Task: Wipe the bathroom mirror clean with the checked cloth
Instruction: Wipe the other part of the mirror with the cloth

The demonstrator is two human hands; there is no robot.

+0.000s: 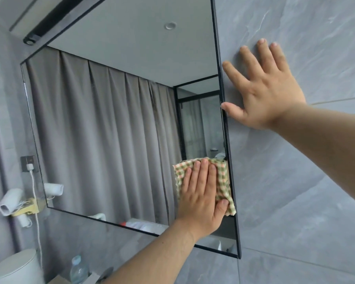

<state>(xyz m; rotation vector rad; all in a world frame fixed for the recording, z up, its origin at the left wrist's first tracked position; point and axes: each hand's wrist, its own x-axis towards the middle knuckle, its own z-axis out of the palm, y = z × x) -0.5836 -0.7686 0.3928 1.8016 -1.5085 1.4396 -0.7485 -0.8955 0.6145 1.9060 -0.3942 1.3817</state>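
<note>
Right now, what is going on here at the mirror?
A person is cleaning the mirror. The left hand presses the cloth flat against the glass, near the lower right corner. The right hand lies flat on the wall just beside the mirror, fingers spread, with its thumb at the frame's edge. It holds nothing.

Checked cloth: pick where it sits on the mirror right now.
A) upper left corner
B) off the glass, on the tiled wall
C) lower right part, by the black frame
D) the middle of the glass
C: the checked cloth is pressed under the flat left hand on the lower right part of the mirror, its right edge reaching the black frame.
</note>
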